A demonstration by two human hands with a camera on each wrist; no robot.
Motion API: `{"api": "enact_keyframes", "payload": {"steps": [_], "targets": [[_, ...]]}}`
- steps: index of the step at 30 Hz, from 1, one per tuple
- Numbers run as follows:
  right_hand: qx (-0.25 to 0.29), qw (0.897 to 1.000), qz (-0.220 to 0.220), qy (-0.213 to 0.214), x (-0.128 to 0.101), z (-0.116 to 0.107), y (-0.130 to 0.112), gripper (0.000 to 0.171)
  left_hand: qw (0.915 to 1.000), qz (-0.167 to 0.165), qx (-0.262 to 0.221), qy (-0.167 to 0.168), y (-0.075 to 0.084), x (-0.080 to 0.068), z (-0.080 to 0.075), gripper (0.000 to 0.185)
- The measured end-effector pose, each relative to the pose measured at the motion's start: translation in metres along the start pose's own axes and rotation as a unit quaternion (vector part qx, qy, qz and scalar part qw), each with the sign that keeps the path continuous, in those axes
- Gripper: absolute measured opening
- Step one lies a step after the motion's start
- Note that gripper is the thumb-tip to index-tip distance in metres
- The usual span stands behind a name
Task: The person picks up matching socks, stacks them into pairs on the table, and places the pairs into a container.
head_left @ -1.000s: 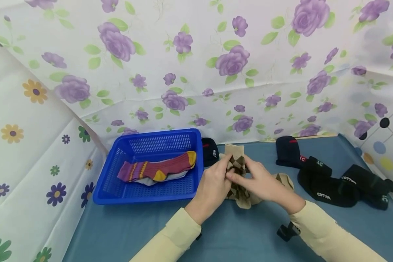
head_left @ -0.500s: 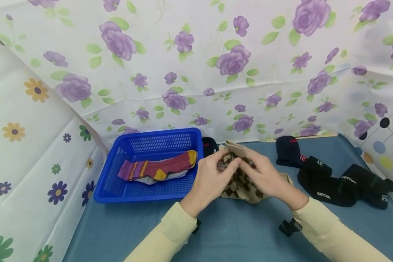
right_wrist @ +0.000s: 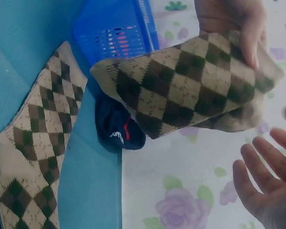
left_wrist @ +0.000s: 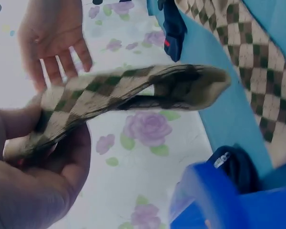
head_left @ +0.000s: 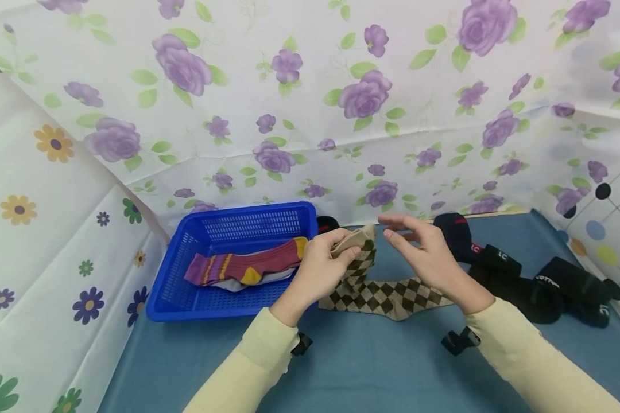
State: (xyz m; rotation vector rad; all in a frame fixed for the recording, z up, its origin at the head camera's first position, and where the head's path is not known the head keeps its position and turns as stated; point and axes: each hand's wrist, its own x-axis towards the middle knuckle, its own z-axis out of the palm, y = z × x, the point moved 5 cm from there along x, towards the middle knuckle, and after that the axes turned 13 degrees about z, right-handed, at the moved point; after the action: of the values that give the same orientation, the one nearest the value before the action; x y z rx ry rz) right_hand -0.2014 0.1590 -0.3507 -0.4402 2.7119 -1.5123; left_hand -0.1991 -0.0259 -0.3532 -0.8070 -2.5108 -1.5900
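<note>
Left hand (head_left: pixel 322 267) pinched the soft, light argyle sock (head_left: pixel 387 295) by its cuff beside the blue basket (head_left: pixel 237 261); right hand (head_left: pixel 423 258) hovered spread, gripping nothing.

Knitted cloth, matt and soft, tan with brown diamonds: argyle sock (head_left: pixel 387 292). Ribbed knit in maroon, purple and yellow: striped sock (head_left: pixel 248 267). Dark matt knit with printed lettering: black socks (head_left: pixel 527 287). Glossy moulded plastic, perforated walls: blue basket (head_left: pixel 248 229). Smooth matt blue covering: desk (head_left: pixel 372 367). Thin, faintly shiny, creased floral sheeting: backdrop (head_left: pixel 310 103).
</note>
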Motion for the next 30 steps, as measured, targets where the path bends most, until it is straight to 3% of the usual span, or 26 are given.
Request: {"api": "enact_keyframes", "payload": {"steps": [5,8,11,14,17,21,24,30], "targets": [[0.039,0.994,0.032,-0.101,0.008,0.013,0.010,0.042,0.9986,0.016,0.005,-0.050,0.004,0.000,0.005,0.014],[0.035,0.991,0.043,-0.124,0.008,0.018,0.016,0.034,0.9977,0.021,0.018,-0.062,0.002,-0.001,0.006,0.014],[0.006,0.994,0.052,-0.093,0.010,0.012,0.017,0.024,0.9956,0.040,0.048,-0.070,0.003,-0.002,0.003,0.014],[-0.020,0.997,0.070,-0.024,0.012,-0.004,0.021,0.019,0.9899,0.071,0.101,-0.069,0.005,-0.004,-0.005,0.013],[-0.012,0.995,0.093,0.042,0.012,-0.027,0.027,0.019,0.9844,0.081,0.146,-0.056,0.005,-0.007,-0.017,0.019],[-0.002,0.991,0.087,0.098,0.011,-0.054,0.031,0.023,0.9813,0.066,0.175,-0.045,0.003,-0.010,-0.032,0.029],[-0.024,0.988,0.078,0.128,0.009,-0.067,0.031,0.024,0.9788,0.053,0.194,-0.040,0.002,-0.012,-0.040,0.029],[-0.048,0.987,0.068,0.137,0.007,-0.083,0.033,0.025,0.9832,0.032,0.179,-0.012,-0.003,-0.015,-0.054,0.018]]}}
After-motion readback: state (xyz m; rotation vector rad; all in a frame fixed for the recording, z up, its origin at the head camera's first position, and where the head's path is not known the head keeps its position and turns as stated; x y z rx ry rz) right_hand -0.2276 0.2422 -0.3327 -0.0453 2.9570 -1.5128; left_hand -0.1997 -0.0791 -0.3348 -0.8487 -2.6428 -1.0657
